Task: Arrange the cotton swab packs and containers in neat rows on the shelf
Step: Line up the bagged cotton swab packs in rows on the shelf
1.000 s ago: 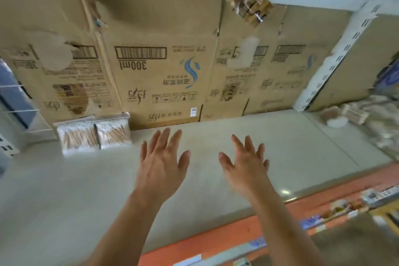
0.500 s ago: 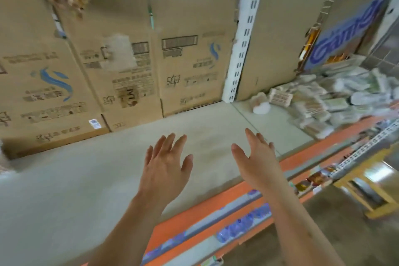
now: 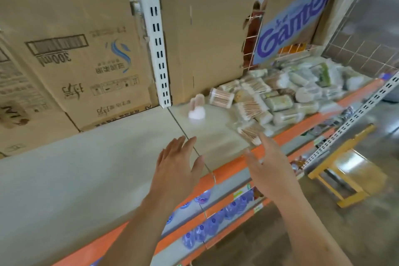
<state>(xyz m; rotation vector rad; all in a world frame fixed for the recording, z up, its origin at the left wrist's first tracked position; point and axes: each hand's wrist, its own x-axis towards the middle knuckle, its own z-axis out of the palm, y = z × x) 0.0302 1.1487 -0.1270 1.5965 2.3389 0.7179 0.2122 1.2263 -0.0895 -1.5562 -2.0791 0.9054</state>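
Observation:
A loose heap of cotton swab packs and round containers (image 3: pixel 285 97) lies on the right part of the grey shelf (image 3: pixel 86 168). One clear pack of swabs (image 3: pixel 250 133) sits apart at the heap's near edge. A small heart-shaped swab container (image 3: pixel 197 107) stands alone by the white upright. My left hand (image 3: pixel 177 166) hovers over the shelf with straight fingers and holds nothing. My right hand (image 3: pixel 267 166) is spread too, its fingertips just short of the near pack.
Flattened cardboard boxes (image 3: pixel 71 60) line the shelf's back. A white slotted upright (image 3: pixel 155 34) divides the bays. The orange shelf lip (image 3: pixel 226 170) runs in front, with blue bottles (image 3: pixel 211 227) on the shelf below. A yellow wooden stool (image 3: pixel 343 168) stands on the floor at right.
The view has swung right along the shelf, away from two packs at the left, and the heap is now close. Both hands stay spread and have travelled right toward it.

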